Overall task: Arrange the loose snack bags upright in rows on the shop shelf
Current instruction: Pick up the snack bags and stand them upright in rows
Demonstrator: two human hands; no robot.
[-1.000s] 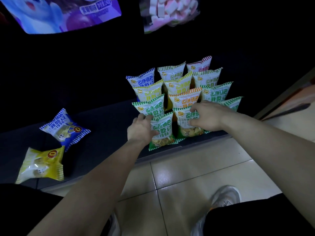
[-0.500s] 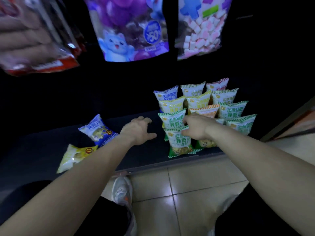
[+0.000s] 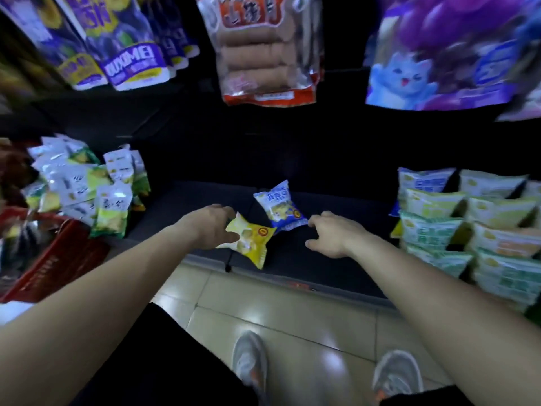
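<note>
Two loose snack bags lie on the dark bottom shelf [image 3: 307,259]. My left hand [image 3: 212,227] grips the left end of the yellow bag [image 3: 251,243], which is tilted near the shelf's front edge. Just behind it lies the blue bag [image 3: 281,208], flat on the shelf. My right hand [image 3: 330,234] hovers to the right of the blue bag with its fingers loosely spread towards it, holding nothing. At the right, rows of upright bags [image 3: 468,224] in green, yellow and blue stand on the same shelf.
White-and-green snack bags [image 3: 87,189] stand piled at the left, beside a red basket [image 3: 49,265]. Large hanging bags [image 3: 266,48] hang above the shelf. Tiled floor [image 3: 292,312] and my two shoes [image 3: 251,361] are below.
The view swung left, away from the upright rows. My left hand reached the yellow bag and took hold of it. My right hand left the green bag and moved over beside the blue bag.
</note>
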